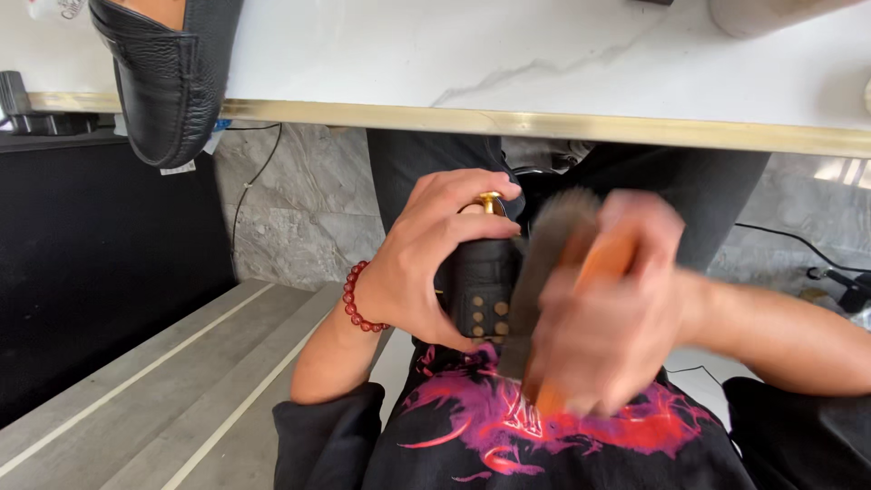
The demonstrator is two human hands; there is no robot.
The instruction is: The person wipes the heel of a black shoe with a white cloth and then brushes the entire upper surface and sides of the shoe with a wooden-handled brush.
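We see our left hand (426,263) wrapped around a black shoe (481,286) — fingers curled over its top, thumb side toward us — so that grip is clenched on the shoe, which is held in the air below the edge of the bench (544,63), in front of our dark trousers (426,154). A small gold metal ornament (491,200) shows at the shoe's top between our fingers, and the sole end nearest us carries a patch of pale round studs (487,318). A string of red beads (356,299) circles the left wrist.

Our right hand (617,318) is blurred, but we can make out that it is closed around the orange wooden back of a shoe brush (558,263); the brush's dark bristles lie against the right side of the shoe, touching it.

On the white marbled bench, at its left end, a second black loafer (168,82) sits with its toe hanging over the gold-trimmed edge — well apart from both hands. Below our arms is a black shirt with a red and pink print (544,426), and to the left grey floor planks (163,390) run past a black panel.
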